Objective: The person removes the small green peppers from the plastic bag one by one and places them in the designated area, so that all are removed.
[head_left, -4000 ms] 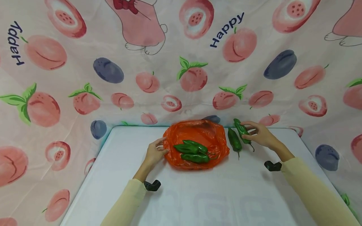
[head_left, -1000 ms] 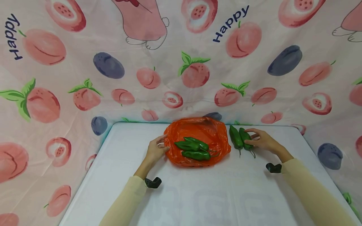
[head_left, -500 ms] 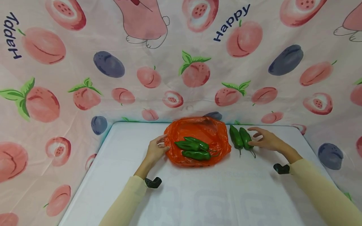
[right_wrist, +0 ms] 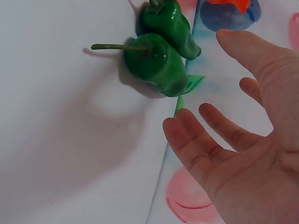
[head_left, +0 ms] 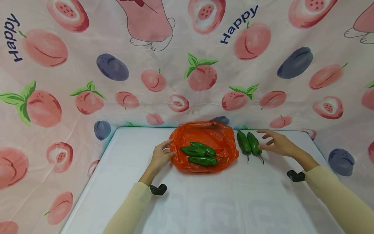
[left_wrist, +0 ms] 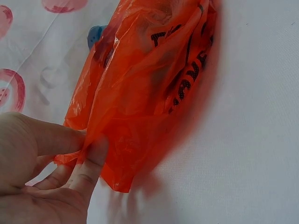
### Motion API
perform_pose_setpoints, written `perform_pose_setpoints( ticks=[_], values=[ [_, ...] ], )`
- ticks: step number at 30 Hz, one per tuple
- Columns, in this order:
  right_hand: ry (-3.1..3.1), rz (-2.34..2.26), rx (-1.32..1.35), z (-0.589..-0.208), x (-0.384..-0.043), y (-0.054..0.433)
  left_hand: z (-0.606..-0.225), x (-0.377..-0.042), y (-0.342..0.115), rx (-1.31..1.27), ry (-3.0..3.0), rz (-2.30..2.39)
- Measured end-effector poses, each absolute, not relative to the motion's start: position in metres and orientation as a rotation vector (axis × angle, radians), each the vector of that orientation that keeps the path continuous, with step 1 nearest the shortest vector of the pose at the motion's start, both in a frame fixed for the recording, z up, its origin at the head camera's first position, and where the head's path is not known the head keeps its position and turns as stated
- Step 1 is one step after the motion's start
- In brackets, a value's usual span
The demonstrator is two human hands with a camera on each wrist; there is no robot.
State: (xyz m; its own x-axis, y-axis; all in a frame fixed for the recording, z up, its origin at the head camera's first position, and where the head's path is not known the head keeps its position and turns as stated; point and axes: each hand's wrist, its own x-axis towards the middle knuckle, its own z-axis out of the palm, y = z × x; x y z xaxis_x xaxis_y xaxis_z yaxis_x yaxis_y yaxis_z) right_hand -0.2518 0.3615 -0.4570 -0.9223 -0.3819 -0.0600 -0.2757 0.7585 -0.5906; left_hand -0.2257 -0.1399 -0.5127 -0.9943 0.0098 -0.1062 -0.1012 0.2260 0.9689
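An orange plastic bag [head_left: 210, 131] lies spread open at the back of the table, with three green peppers [head_left: 203, 161] resting on it. My left hand [head_left: 159, 157] pinches the bag's left edge; the left wrist view shows the thin film [left_wrist: 135, 93] between thumb and fingers. Right of the bag, two more green peppers [head_left: 243, 142] lie side by side, stems toward me. My right hand [head_left: 277, 144] is spread and holds nothing, just right of the outer pepper [head_left: 254, 143]. In the right wrist view a gap separates the fingers [right_wrist: 189, 140] from that pepper [right_wrist: 156, 63].
The white table [head_left: 216, 201] ends at a back edge close behind the bag and peppers. Behind it rises a fruit-printed cloth [head_left: 175, 58]. A black wrist camera [head_left: 158, 189] sits at the left cuff, another wrist camera [head_left: 296, 175] at the right.
My right hand has laid the pepper it held beside the other one, let go and drawn off to the right. My left hand stays on the bag's edge.
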Motion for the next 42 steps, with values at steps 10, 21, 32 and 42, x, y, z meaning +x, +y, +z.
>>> perform_pose_setpoints(
  ticks=[10, 21, 32, 42],
  values=[
    [2.82, -0.882, -0.563, -0.443, -0.25, 0.36, -0.515, -0.226, -0.14, -0.085, 2.386, 1.902],
    [2.831, -0.883, -0.608, -0.434, -0.247, 0.353, -0.514, -0.226, -0.14, -0.087, 2.384, 1.912],
    [2.805, -0.904, -0.642, -0.418, -0.249, 0.338, -0.513, -0.225, -0.14, -0.069, 2.38, 1.922],
    [2.779, -0.916, -0.727, -0.401, -0.254, 0.317, -0.514, -0.226, -0.141, -0.059, 2.373, 1.938]
  ],
)
